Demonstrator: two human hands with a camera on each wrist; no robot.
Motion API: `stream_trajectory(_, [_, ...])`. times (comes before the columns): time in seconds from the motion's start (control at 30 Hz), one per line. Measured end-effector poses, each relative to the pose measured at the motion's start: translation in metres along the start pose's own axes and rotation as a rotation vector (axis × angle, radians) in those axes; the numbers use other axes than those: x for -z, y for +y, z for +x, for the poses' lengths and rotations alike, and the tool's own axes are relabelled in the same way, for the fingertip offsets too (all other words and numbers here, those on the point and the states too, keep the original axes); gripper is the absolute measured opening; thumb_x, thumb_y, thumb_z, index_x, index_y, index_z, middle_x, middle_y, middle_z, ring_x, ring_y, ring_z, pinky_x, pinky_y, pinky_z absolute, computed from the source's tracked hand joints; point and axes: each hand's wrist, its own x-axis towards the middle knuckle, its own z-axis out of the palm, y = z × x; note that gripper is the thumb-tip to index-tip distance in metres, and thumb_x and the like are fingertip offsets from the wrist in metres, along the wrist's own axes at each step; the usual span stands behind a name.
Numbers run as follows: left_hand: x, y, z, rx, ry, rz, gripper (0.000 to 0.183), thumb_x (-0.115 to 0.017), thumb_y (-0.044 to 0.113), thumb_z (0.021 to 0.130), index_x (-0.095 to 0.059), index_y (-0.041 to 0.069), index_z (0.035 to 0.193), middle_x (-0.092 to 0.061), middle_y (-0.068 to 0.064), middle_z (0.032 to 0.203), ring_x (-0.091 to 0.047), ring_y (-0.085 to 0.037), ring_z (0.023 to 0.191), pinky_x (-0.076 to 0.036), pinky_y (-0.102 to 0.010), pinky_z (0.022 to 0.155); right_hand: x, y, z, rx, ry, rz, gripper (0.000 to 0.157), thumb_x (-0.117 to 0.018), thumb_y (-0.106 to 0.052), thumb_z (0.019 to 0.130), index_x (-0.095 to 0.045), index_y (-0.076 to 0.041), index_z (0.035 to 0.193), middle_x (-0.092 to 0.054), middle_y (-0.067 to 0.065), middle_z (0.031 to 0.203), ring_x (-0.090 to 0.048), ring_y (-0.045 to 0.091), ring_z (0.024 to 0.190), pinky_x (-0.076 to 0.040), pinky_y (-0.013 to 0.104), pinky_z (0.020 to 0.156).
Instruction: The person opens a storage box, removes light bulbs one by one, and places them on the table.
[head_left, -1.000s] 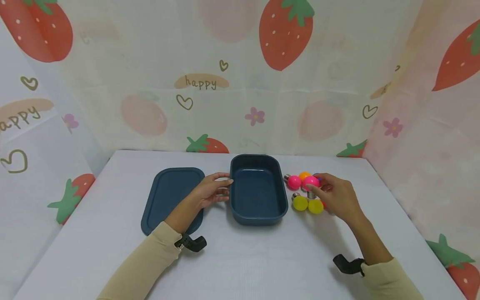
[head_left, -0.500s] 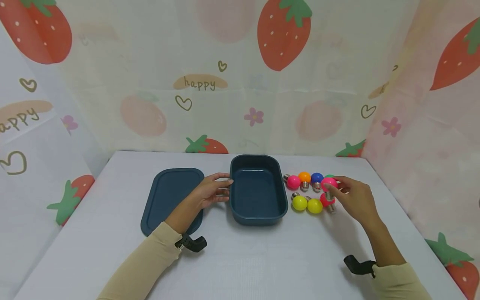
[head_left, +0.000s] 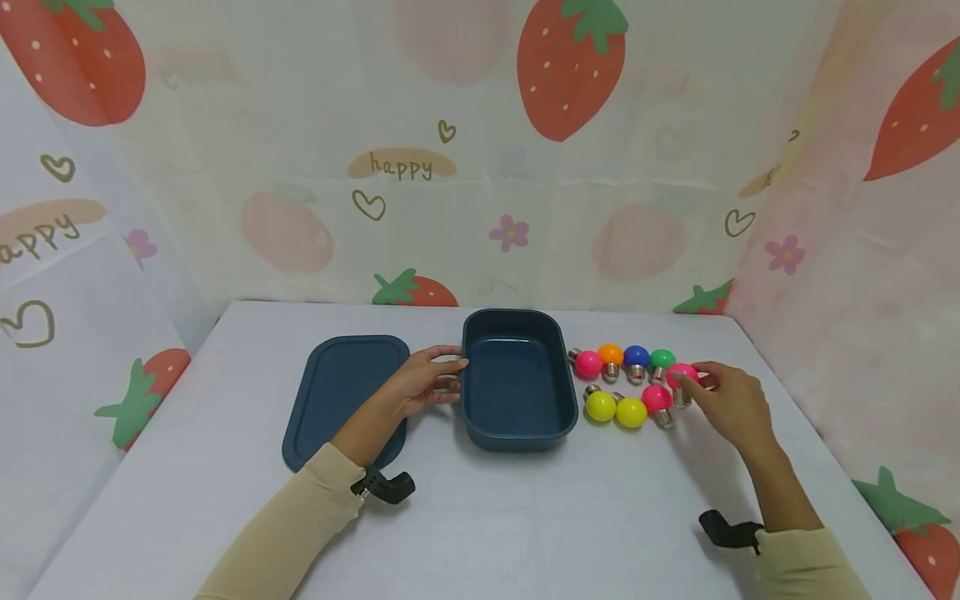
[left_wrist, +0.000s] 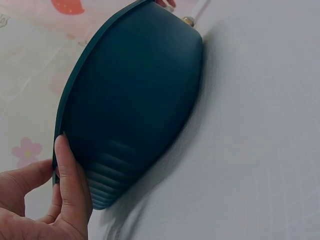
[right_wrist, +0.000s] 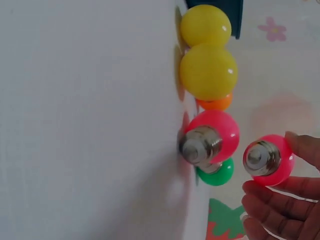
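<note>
My left hand (head_left: 429, 383) holds the left rim of a dark blue rectangular food container (head_left: 519, 442). In the left wrist view, its thumb and fingers (left_wrist: 71, 185) pinch that rim from both sides. On the right, my right hand (head_left: 735, 410) pinches a bright pink light bulb (head_left: 682, 376) by its round part, metal screw base downward. The right wrist view shows this bulb (right_wrist: 281, 167) between thumb and fingertips, beside another pink bulb (right_wrist: 222, 131). Near it on the table lie a green bulb (head_left: 662, 358), a blue bulb (head_left: 637, 357) and an orange bulb (head_left: 611, 355).
Two yellow bulbs (head_left: 632, 412) lie in front, right of the container, and a further pink bulb (head_left: 588, 364) is close to its wall. A flat dark blue lid (head_left: 341, 392) rests at the left, partly under my left forearm. Strawberry-print cloth (head_left: 480, 233) encloses the white table (head_left: 510, 525).
My right hand has carried the pink bulb rightward from above the row to its right end, uncovering the blue, green and other pink bulbs. My left hand stays on the container rim.
</note>
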Motion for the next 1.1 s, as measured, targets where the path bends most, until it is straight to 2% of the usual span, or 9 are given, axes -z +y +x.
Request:
stream_trajectory(0.23, [-0.001,0.0,0.001,-0.004,0.003,0.012,0.047,-0.067,0.014,0.099,-0.051,0.01,0.144,-0.062,-0.004,0.086,-0.062,-0.014,0.071,-0.059,-0.027,0.063,-0.002,0.011,0.003,-0.051,-0.078,-0.048,0.061,-0.064,-0.045,0.098,-0.061,0.007,0.129,-0.066,0.03,0.108,-0.063,0.04,0.089,-0.054,0.034,0.057])
stream_trajectory(0.43, [-0.001,-0.002,0.003,-0.001,0.007,0.01,0.047,-0.068,0.013,0.099,-0.052,0.01,0.143,-0.061,-0.005,0.087,-0.062,-0.014,0.071,-0.059,-0.027,0.063,-0.006,0.017,0.005,-0.09,-0.157,-0.059,0.058,-0.064,-0.04,0.098,-0.06,0.009,0.128,-0.066,0.031,0.11,-0.062,0.042,0.094,-0.056,0.04,0.062])
stream_trajectory(0.8, [-0.004,-0.003,0.003,-0.002,0.001,0.021,0.046,-0.068,0.015,0.1,-0.052,0.01,0.143,-0.062,-0.004,0.088,-0.062,-0.015,0.072,-0.059,-0.027,0.063,-0.009,0.022,0.007,-0.147,-0.235,-0.05,0.056,-0.062,-0.039,0.098,-0.059,0.01,0.127,-0.065,0.029,0.109,-0.062,0.037,0.089,-0.056,0.042,0.066])
stream_trajectory(1.1, [-0.005,-0.002,0.005,-0.017,-0.006,0.002,0.046,-0.067,0.014,0.1,-0.051,0.009,0.143,-0.061,-0.004,0.089,-0.062,-0.014,0.071,-0.058,-0.027,0.062,-0.012,0.023,0.012,-0.155,-0.252,-0.063,0.058,-0.062,-0.04,0.099,-0.058,0.01,0.129,-0.065,0.027,0.107,-0.061,0.035,0.087,-0.055,0.04,0.066])
